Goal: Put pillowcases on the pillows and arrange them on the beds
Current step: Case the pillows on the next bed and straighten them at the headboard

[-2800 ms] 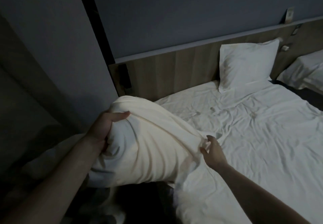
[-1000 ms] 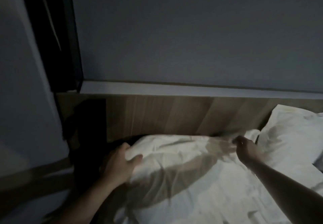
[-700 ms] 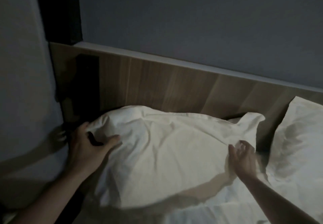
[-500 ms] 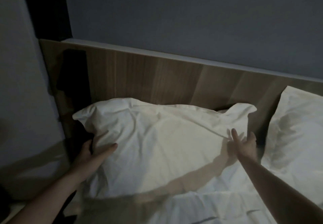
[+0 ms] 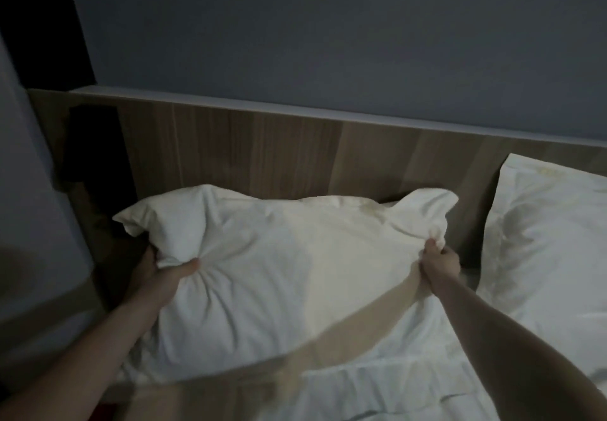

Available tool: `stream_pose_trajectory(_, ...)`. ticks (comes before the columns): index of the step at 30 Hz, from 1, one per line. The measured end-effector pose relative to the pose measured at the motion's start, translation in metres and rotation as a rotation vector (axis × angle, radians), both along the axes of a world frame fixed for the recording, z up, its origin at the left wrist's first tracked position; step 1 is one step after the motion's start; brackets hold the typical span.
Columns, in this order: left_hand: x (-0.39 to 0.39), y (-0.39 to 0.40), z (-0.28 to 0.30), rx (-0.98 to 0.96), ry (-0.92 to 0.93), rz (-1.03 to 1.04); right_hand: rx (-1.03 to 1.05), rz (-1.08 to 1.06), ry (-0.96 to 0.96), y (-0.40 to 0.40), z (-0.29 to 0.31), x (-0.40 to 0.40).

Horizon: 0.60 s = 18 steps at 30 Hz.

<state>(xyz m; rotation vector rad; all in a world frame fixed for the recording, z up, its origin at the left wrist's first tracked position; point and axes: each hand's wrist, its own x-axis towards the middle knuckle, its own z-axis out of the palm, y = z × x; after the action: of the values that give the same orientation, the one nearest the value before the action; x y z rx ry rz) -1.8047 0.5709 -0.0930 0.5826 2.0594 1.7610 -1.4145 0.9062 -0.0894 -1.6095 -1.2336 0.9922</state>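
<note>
The left hand [image 5: 161, 276] is gripping the left end of the cased pillow [image 5: 279, 266], thumb pressing on top. The right hand [image 5: 440, 261] is pinching fabric at its right end. The pillow is lying between both hands, leaning against the wooden headboard [image 5: 262, 154]. A second pillow [image 5: 551, 243] is sitting just right on the bed [image 5: 377, 394].

Two pillows are in view, both in white cases: one pillow [image 5: 289, 276] left of centre, against the headboard, and a second pillow [image 5: 551, 250] at the right edge, partly cut off by the frame. One bed [image 5: 377, 394] with a white sheet shows in the near part. One wooden headboard [image 5: 262, 158] runs along the far side. Two hands are present: the left hand [image 5: 161, 276] and the right hand [image 5: 440, 263], each gripping the nearer pillow.
</note>
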Motion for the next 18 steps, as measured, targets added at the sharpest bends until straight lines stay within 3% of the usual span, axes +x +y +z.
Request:
stream_pose_trajectory(6,0.008,0.021,0.006,0.099,-0.012,-0.016,0.234,-0.273,0.22,0.008,0.029,0.001)
stream_pose_trajectory(10,0.008,0.026,-0.008,-0.072,-0.158,-0.017,0.015,-0.149,-0.043,0.017,0.014,0.016)
stream_pose_trajectory(12,0.003,0.022,-0.004,-0.14,-0.219,-0.04,0.022,-0.124,-0.158,0.012,0.008,0.017)
stream_pose_trajectory(15,-0.018,0.02,0.022,-0.089,-0.124,0.02,0.423,-0.108,-0.185,-0.004,0.018,-0.001)
stream_pose_trajectory(18,-0.041,0.023,0.065,-0.068,0.142,0.163,0.692,0.208,-0.3,-0.018,0.048,-0.041)
